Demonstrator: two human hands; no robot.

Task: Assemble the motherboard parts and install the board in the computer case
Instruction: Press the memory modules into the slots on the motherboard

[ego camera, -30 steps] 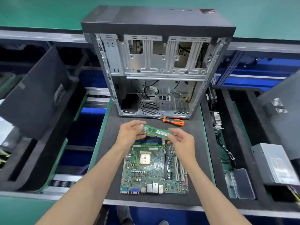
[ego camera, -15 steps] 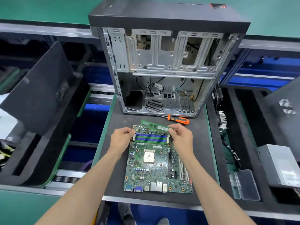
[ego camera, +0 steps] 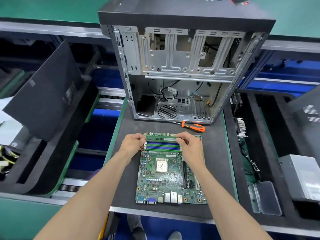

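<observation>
I'm early on: my left hand and right hand each pinch an end of the memory stick over the board's farthest slot, seemingly not yet clicked in. The case stands empty behind.

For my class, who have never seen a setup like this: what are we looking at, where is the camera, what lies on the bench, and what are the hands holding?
The single view comes from a camera worn on a person's head, looking down at their bare arms. On the dark mat lies a green motherboard; beyond it stands an open computer case, with an orange screwdriver before it. The left hand and right hand pinch the ends of a memory stick above the board's blue memory slots.
</observation>
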